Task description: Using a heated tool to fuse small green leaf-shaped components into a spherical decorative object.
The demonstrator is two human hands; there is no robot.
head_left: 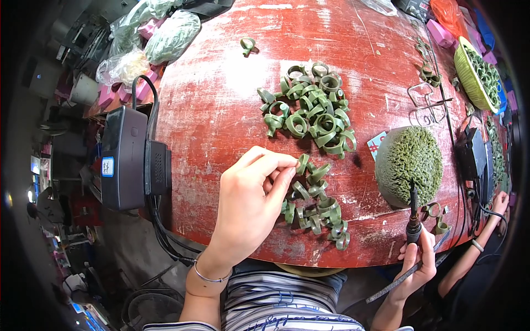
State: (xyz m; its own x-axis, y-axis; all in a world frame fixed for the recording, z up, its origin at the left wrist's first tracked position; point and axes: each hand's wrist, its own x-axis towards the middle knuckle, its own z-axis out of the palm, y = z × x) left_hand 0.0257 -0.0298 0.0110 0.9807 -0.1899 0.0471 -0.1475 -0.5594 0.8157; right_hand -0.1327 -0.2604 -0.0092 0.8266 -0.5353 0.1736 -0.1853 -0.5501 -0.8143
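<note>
My left hand (248, 193) pinches a green ring (302, 164) between thumb and fingertips, at the upper edge of a near pile of green rings (317, 193). My right hand (414, 265) grips a soldering iron (413, 229) like a pen. Its dark tip meets the crumbly green mass (414, 157) in a rounded, cloudy tub (386, 179). A long grey strip, like a file (389, 287), also lies across the right hand, between its fingers. Beyond my left hand is a larger heap of green rings (314, 107).
A dark box-shaped device (127, 160) with cables stands at the left table edge. One ring (248, 46) lies apart. On the right are a bent wire stand (428, 105), a black power unit (472, 154), a yellow-green basket (464, 66) of rings and another person's arm (469, 256).
</note>
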